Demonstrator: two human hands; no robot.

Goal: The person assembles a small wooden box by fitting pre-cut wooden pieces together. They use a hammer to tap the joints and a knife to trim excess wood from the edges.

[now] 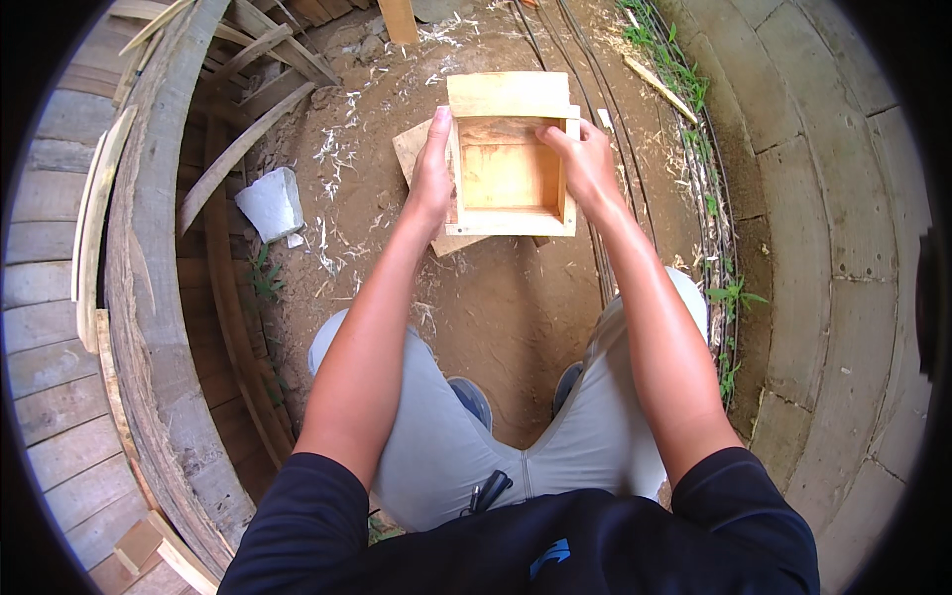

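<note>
Shavings (330,157) litter soil (506,307) — left hand (431,183) and right hand (587,164) clasp a wooden box (504,180).

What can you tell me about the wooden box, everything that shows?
The box is squarish, pale, bare-looking wood, its open side facing the camera. Thin walls frame a grained inner panel; a broader panel shows at the far end. Small dark dots, perhaps nails, mark the near corners. The left hand holds the left wall from outside; the right hand holds the right wall, thumb inside. It is over a board; whether they touch is unclear.
</note>
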